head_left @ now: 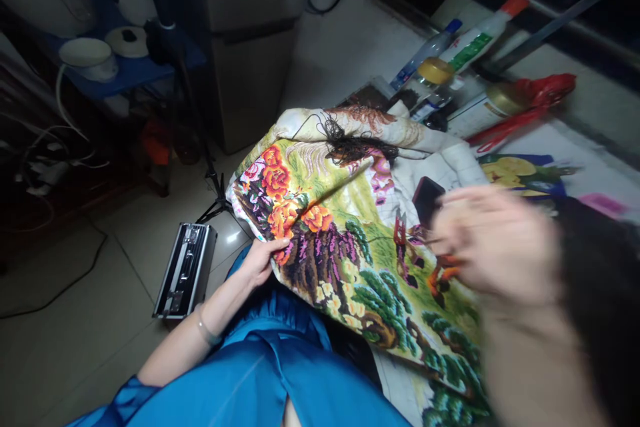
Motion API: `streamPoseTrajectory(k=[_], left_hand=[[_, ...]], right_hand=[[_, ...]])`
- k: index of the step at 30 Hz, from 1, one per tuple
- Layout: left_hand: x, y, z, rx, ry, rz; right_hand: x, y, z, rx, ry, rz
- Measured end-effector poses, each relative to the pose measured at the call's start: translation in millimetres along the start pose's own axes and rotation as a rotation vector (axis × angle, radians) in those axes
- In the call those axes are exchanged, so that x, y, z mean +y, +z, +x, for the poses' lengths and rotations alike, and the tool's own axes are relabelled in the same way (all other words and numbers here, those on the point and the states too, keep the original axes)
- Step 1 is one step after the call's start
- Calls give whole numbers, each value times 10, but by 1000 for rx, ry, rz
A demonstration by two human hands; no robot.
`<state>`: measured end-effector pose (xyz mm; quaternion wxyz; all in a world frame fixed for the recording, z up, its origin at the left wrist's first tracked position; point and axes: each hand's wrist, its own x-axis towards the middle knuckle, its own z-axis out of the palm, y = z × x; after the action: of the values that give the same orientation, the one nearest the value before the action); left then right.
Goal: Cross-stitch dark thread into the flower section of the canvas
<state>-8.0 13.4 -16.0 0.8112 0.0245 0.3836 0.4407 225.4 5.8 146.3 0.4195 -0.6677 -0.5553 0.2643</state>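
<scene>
Clamped: one left hand (263, 261) on the edge of one embroidered cloth (333, 280), spread in front of the blue garment (235, 373). One right hand (495, 240) over it, blurred, grip can't tell. One dark thread tangle (357, 148) on top.

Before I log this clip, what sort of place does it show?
Probably a home: there is what looks like a fridge at the back, a white container on a blue surface, and assorted bottles beyond the patterned cloth.
</scene>
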Motion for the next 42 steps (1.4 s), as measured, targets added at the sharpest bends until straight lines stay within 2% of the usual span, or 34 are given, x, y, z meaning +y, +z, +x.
streamPoseTrajectory(k=[4, 6, 8, 12, 21, 27, 34, 37, 42], left_hand=[[-5, -12, -22, 5, -4, -18], [4, -10, -38, -4, -1, -19], [16, 2, -55, -3, -1, -15], [30, 25, -75, 4, -10, -7], [18, 9, -61, -4, -3, -30], [19, 30, -66, 9, 11, -42], [15, 31, -65, 42, 14, -27], [3, 5, -44, 47, 11, -27], [-10, -2, -23, 35, -11, -35]], right_hand=[[222, 923, -345, -451, 112, 46], [319, 1235, -471, -474, 67, -26], [379, 1372, -528, -427, 21, -111], [408, 1360, -517, -391, -10, -202], [424, 1385, -514, -388, -46, -250], [421, 1397, -506, -355, -119, -348], [397, 1420, -516, -378, -123, -469], [400, 1426, -519, -372, -118, -454], [465, 1421, -532, -361, -47, -266]])
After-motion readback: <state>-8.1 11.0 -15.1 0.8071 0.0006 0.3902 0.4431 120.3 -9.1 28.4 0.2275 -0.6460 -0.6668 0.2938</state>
